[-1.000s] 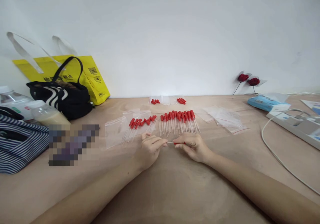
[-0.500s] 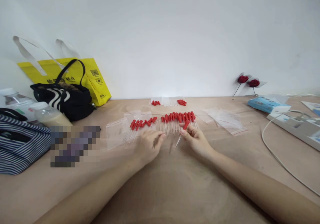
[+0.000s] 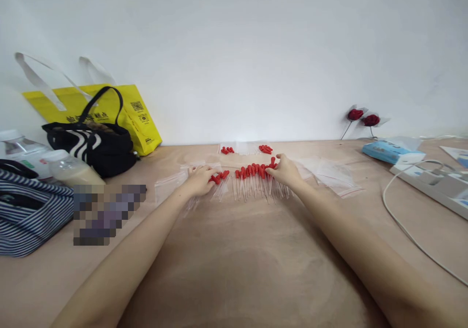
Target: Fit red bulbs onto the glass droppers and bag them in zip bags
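Several glass droppers with red rubber bulbs (image 3: 252,171) lie side by side in a row, tips toward me. At the row's right end, my right hand (image 3: 287,171) has thumb and forefinger around the red bulb of one dropper (image 3: 273,161). My left hand (image 3: 199,179) reaches over the left group of droppers (image 3: 224,174), its thumb and fingers apart at the nearest bulbs. That hand covers part of the left group. Clear zip bags (image 3: 170,185) lie beneath and beside it.
Behind the row, a clear bag (image 3: 244,147) has red bulbs at both ends. More clear bags (image 3: 334,177) lie right, near a blue tissue pack (image 3: 387,151) and a power strip (image 3: 438,186) with its cable. Bags (image 3: 142,123) and a bottle (image 3: 76,172) stand left.
My right hand has moved forward to the row's right end with the dropper it held up before. My left hand has shifted left and forward, onto the left group.
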{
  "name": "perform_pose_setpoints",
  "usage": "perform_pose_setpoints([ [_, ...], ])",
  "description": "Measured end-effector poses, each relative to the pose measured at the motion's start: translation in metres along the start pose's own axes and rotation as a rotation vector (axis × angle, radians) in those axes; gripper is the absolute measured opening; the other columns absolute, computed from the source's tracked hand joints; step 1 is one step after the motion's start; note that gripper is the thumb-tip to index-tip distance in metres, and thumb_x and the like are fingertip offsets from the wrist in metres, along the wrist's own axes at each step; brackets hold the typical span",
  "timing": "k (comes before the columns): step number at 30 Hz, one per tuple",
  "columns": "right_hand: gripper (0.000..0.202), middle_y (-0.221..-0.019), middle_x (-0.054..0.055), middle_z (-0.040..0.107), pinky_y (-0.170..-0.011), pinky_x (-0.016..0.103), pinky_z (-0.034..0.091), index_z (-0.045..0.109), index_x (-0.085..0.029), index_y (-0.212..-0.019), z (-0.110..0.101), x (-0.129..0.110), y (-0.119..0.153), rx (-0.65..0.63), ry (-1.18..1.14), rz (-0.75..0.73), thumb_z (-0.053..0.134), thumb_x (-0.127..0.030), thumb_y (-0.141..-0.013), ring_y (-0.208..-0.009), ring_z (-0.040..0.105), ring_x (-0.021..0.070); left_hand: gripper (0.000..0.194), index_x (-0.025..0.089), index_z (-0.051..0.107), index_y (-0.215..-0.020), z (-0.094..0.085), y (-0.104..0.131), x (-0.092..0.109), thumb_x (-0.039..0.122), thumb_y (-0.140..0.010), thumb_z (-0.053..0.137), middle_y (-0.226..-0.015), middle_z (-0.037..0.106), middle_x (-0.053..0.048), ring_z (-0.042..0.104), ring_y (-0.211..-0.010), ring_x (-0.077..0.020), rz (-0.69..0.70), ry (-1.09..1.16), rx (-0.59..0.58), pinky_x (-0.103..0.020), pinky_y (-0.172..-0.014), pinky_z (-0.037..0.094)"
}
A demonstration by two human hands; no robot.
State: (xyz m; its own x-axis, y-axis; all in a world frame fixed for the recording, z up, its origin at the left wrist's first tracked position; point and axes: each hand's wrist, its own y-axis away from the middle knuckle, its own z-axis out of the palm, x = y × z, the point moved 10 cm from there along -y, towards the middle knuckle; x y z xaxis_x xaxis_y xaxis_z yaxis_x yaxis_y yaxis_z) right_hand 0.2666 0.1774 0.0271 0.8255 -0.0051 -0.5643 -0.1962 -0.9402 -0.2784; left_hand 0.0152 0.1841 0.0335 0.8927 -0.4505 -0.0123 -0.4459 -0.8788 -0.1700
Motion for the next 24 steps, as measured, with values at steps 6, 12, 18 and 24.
perform_pose_setpoints([
  [6,0.054,-0.088,0.012,0.065,-0.071,0.033,0.041,0.043,-0.011,-0.114,0.007,-0.004,0.002,-0.021,0.082,0.005,0.057,-0.039,-0.07,-0.088,0.059,0.0256,0.049,0.03,0.042,-0.124,0.013,-0.014,0.014,0.024,-0.075,0.049,-0.114,0.053,-0.006,0.053,-0.096,-0.0204,0.161,0.064,-0.167,-0.032,-0.082,0.037],
  [12,0.048,-0.086,0.011,0.065,-0.073,0.035,0.038,0.044,-0.013,-0.113,0.007,-0.012,0.009,-0.019,0.129,-0.033,0.055,-0.038,-0.073,-0.088,0.059,0.0269,0.046,0.026,0.045,-0.121,0.014,-0.024,0.026,0.027,-0.075,0.052,-0.105,0.057,-0.005,0.055,-0.09,-0.0182,0.237,0.085,-0.189,-0.025,-0.078,0.04],
  [18,0.036,-0.086,0.01,0.065,-0.076,0.037,0.033,0.049,-0.014,-0.108,0.001,-0.03,0.016,0.064,0.169,-0.112,0.052,-0.034,-0.077,-0.086,0.058,0.0251,0.033,0.023,0.056,-0.108,0.013,-0.03,0.027,0.02,-0.077,0.046,-0.097,0.059,-0.006,0.055,-0.09,-0.02,0.2,0.04,-0.106,-0.028,-0.08,0.04],
  [24,0.015,-0.084,0.003,0.064,-0.074,0.032,0.029,0.06,-0.021,-0.076,0.028,-0.087,0.049,-0.086,0.135,-0.33,0.049,-0.031,-0.077,-0.085,0.055,0.0182,0.029,0.023,0.062,-0.097,0.012,-0.032,0.022,0.017,-0.076,0.043,-0.099,0.063,-0.005,0.056,-0.091,-0.0226,0.089,0.014,0.004,-0.034,-0.081,0.038],
])
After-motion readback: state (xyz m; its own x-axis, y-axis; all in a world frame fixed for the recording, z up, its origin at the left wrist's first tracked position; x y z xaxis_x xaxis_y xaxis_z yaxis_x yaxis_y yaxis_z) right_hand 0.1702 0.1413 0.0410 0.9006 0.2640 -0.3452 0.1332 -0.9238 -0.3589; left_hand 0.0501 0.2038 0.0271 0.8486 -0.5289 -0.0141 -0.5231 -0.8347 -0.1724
